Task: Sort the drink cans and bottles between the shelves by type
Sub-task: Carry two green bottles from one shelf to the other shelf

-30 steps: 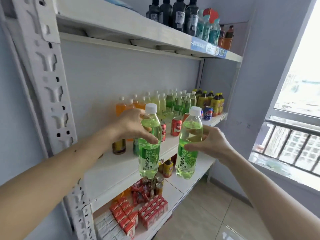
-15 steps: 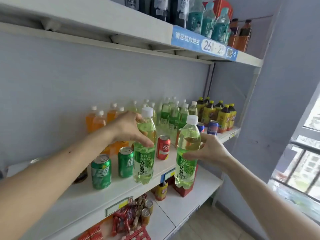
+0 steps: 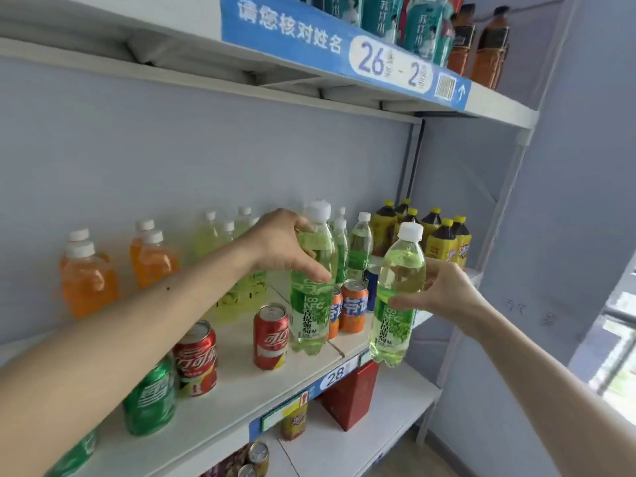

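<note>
White metal middle shelf point(image 3: 241, 383): left hand point(image 3: 282, 247) and right hand point(image 3: 444, 294) each wrap fingers round a full green clear-plastic bottle point(image 3: 311, 287) point(image 3: 395, 297) above its front edge; likely heavy, smooth, best held mid-body.

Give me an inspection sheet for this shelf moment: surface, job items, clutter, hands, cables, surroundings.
Surface: white middle shelf, blue tag reading 28 on its front edge.
Job's things: two green bottles, left bottle over the shelf, right bottle past its front edge; red cans, orange cans, green can, orange bottles, dark tea bottles standing.
Clutter: red box on the lower shelf.
Hands: left hand and right hand each grip a bottle.
Cables: nothing seen.
Surroundings: pale wall, window at right.
</note>
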`<action>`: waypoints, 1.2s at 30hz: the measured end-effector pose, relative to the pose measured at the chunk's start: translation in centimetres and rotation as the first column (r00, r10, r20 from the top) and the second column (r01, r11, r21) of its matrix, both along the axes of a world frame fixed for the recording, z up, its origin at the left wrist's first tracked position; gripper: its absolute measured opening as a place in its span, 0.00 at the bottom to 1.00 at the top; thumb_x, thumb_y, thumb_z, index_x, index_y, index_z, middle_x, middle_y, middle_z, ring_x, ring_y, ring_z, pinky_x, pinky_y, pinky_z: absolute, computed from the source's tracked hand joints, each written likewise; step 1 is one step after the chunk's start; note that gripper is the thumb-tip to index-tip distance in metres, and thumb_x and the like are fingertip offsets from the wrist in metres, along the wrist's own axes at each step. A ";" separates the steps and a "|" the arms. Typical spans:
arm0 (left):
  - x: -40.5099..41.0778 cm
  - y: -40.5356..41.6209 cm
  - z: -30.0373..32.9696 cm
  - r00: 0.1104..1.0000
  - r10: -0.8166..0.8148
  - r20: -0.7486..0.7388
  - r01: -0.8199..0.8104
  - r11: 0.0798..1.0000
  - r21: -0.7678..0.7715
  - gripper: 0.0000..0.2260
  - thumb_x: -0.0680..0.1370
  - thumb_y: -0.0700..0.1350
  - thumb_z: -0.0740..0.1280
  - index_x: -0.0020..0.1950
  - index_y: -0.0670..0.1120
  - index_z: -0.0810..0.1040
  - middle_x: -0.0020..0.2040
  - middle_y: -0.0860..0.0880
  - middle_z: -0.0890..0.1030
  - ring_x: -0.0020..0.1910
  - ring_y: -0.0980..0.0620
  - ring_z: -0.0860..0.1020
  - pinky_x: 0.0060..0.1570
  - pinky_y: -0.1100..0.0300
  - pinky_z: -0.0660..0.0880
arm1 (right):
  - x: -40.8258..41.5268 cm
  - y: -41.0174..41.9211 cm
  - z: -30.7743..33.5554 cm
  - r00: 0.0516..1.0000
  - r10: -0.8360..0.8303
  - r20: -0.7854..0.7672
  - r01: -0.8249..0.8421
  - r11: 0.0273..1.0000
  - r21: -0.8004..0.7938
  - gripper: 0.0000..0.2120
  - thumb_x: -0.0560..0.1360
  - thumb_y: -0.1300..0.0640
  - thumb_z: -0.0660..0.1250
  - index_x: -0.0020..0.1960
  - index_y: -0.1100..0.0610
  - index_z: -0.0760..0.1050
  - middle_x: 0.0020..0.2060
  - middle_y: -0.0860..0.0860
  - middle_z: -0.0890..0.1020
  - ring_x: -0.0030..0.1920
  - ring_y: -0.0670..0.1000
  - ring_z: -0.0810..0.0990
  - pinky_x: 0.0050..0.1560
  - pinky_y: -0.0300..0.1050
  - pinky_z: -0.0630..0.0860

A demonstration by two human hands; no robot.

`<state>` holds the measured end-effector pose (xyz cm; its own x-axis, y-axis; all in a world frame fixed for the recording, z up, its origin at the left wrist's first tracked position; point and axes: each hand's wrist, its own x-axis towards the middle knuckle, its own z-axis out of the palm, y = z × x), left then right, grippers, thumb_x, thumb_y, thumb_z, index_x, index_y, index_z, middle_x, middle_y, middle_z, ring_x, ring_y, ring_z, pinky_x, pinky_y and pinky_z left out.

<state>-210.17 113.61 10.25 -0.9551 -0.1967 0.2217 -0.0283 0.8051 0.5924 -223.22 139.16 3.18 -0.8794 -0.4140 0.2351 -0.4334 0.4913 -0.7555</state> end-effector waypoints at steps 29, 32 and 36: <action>-23.2 10.4 2.3 0.949 0.313 -0.031 -0.303 0.937 0.174 0.37 0.45 0.57 0.82 0.53 0.51 0.81 0.50 0.52 0.84 0.49 0.52 0.83 0.51 0.49 0.81 | -30.7 3.2 4.6 0.946 0.318 -0.058 -0.323 0.932 -0.165 0.27 0.53 0.47 0.83 0.50 0.53 0.83 0.42 0.47 0.87 0.45 0.49 0.86 0.50 0.50 0.83; -25.5 10.9 3.5 0.929 0.358 -0.092 -0.340 0.926 0.162 0.37 0.44 0.58 0.80 0.53 0.52 0.82 0.51 0.53 0.84 0.50 0.53 0.83 0.53 0.49 0.80 | -33.5 2.6 5.5 0.945 0.318 -0.079 -0.328 0.923 -0.203 0.30 0.53 0.46 0.83 0.53 0.53 0.83 0.43 0.48 0.87 0.42 0.47 0.85 0.42 0.46 0.81; -29.1 12.0 3.4 0.874 0.457 -0.166 -0.427 0.885 0.188 0.38 0.48 0.58 0.82 0.56 0.53 0.81 0.54 0.55 0.82 0.53 0.54 0.80 0.55 0.55 0.76 | -37.5 2.3 5.7 0.950 0.300 -0.084 -0.312 0.919 -0.243 0.33 0.52 0.44 0.84 0.54 0.54 0.82 0.44 0.49 0.87 0.40 0.49 0.84 0.37 0.43 0.78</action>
